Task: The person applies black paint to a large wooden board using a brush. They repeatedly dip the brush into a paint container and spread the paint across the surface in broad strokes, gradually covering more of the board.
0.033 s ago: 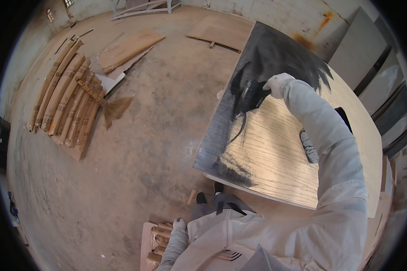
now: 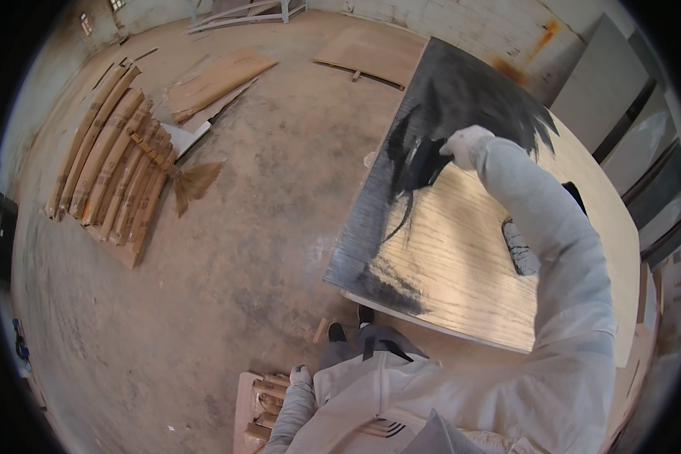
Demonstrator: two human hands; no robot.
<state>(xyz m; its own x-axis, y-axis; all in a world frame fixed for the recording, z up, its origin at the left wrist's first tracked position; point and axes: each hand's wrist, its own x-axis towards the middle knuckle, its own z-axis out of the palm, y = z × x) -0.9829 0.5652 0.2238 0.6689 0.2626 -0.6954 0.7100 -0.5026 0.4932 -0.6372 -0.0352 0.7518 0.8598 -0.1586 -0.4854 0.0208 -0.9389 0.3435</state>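
My right hand (image 2: 467,145), in a whitish glove, is closed on a flat black pad (image 2: 429,163); its exact kind is hard to make out. The pad rests on a large wood-grained panel (image 2: 461,250), at the border between wet black coating and bare pale wood. Black covers the panel's far end and left edge, with broken streaks at the near left corner. Beside my right forearm lies a small oblong object (image 2: 519,246) smeared black and white, partly hidden by the sleeve. Low at my side hangs my left hand (image 2: 300,374), also gloved, its fingers curled and nothing visible in them.
Long cardboard-wrapped bundles (image 2: 113,163) are stacked on the floor at left. Flat brown sheets (image 2: 223,83) lie beyond them. Grey and dark boards (image 2: 605,83) lean along the right wall. Short wrapped pieces (image 2: 268,397) sit near my left hand. A black object (image 2: 575,197) shows behind my right arm.
My right hand and forearm have shifted very slightly right, and the pad with them. Everything else stays as it was.
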